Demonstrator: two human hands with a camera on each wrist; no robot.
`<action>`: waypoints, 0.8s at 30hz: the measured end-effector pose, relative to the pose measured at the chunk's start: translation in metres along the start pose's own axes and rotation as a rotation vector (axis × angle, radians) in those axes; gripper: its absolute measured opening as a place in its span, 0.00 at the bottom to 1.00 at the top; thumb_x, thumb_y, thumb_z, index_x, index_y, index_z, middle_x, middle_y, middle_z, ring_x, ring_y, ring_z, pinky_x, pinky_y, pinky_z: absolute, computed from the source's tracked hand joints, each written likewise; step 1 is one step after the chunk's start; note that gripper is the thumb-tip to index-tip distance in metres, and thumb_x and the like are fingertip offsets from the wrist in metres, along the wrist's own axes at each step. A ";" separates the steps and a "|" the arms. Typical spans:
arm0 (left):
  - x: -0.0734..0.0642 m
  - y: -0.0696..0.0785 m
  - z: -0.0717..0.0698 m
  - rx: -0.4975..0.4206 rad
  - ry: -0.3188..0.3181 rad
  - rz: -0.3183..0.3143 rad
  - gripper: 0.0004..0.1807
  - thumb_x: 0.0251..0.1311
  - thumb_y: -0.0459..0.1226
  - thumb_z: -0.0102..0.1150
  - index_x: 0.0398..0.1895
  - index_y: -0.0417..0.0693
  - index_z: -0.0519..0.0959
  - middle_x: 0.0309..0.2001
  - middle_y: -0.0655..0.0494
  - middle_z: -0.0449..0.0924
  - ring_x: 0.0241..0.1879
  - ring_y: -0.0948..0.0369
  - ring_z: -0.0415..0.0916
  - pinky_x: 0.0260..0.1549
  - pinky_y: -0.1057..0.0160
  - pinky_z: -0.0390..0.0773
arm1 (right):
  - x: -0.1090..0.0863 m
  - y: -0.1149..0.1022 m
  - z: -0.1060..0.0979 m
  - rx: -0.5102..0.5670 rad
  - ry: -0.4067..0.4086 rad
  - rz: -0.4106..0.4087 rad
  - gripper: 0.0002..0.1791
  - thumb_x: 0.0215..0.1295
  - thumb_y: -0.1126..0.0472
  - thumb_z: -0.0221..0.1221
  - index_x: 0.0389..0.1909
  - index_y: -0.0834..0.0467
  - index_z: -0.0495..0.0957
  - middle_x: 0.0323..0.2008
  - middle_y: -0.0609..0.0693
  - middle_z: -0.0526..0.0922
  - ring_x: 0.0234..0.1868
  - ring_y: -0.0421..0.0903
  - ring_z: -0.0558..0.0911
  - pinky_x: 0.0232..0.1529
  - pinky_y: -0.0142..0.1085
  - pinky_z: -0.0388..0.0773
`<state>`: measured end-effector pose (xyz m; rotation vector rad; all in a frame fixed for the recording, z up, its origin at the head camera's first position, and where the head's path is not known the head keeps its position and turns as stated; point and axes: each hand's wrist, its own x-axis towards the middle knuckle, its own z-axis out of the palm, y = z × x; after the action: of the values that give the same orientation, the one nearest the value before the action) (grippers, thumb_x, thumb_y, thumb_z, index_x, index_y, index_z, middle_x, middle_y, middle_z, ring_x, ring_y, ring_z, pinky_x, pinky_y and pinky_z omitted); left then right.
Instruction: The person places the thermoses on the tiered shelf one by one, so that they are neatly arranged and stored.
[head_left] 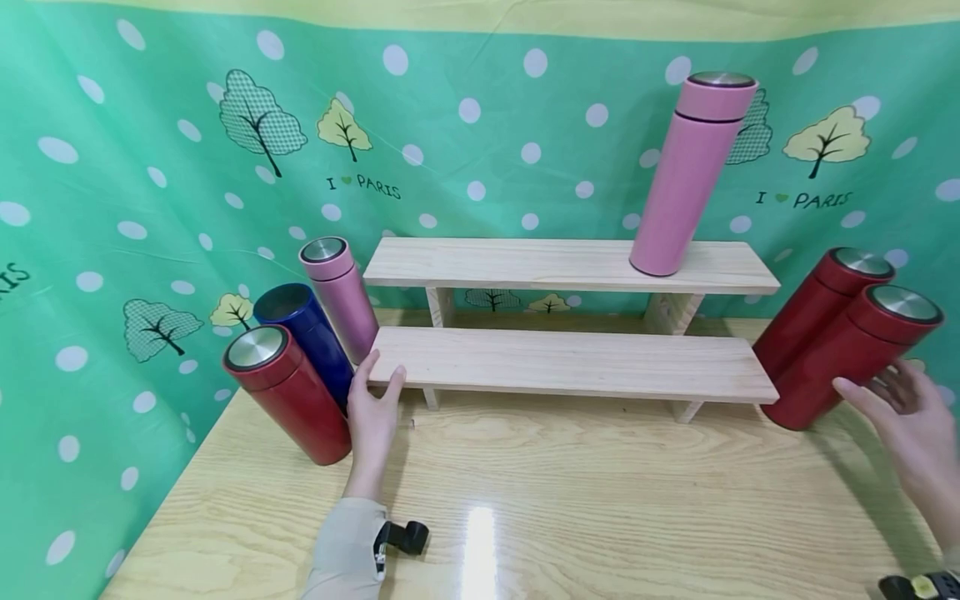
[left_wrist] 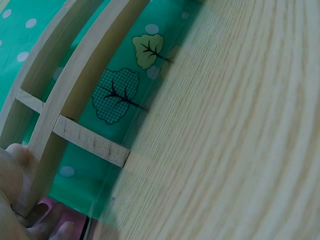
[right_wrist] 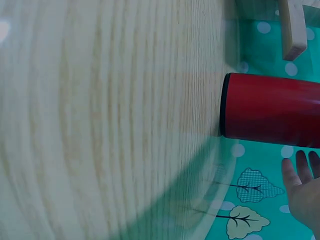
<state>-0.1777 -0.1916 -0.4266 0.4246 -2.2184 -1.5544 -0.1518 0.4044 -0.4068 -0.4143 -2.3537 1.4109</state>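
My left hand [head_left: 372,421] grips the left end of the lower board of a two-tier wooden shelf [head_left: 570,362]. In the left wrist view the thumb lies over the board end and the fingers [left_wrist: 45,230] are below it. A pink thermos [head_left: 347,304], a blue tumbler [head_left: 311,337] and a red thermos [head_left: 288,392] stand just left of that hand. At the right, my right hand [head_left: 903,412] is beside the front red thermos [head_left: 847,358], fingers spread; the right wrist view shows its fingertips [right_wrist: 287,167] apart from the thermos. Another red thermos [head_left: 817,312] stands behind it.
A tall pink thermos [head_left: 693,175] stands upright on the right part of the upper board [head_left: 495,265]. A green polka-dot cloth [head_left: 525,108] hangs behind and to the sides of the wooden table [head_left: 600,492].
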 end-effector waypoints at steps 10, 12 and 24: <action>0.001 -0.002 0.001 0.010 0.013 0.008 0.31 0.66 0.44 0.62 0.71 0.47 0.69 0.70 0.45 0.66 0.72 0.51 0.56 0.69 0.50 0.57 | 0.003 -0.004 0.007 -0.047 -0.012 0.054 0.46 0.69 0.52 0.61 0.79 0.39 0.42 0.78 0.49 0.48 0.75 0.43 0.53 0.59 0.16 0.58; 0.000 -0.002 0.001 0.010 0.012 0.008 0.31 0.66 0.44 0.62 0.71 0.47 0.69 0.70 0.46 0.66 0.72 0.51 0.56 0.69 0.50 0.57 | 0.004 -0.005 0.008 -0.047 -0.011 0.062 0.46 0.69 0.52 0.61 0.79 0.39 0.42 0.78 0.49 0.48 0.76 0.44 0.53 0.66 0.23 0.57; -0.001 -0.001 0.001 0.013 0.005 -0.012 0.31 0.67 0.45 0.62 0.71 0.48 0.68 0.71 0.46 0.65 0.73 0.51 0.55 0.69 0.49 0.56 | 0.007 -0.006 0.015 -0.004 -0.018 0.025 0.45 0.68 0.54 0.63 0.78 0.40 0.46 0.72 0.41 0.59 0.61 0.30 0.62 0.45 0.10 0.63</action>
<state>-0.1774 -0.1911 -0.4276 0.4465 -2.2275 -1.5438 -0.1657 0.3928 -0.4066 -0.4357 -2.3741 1.4269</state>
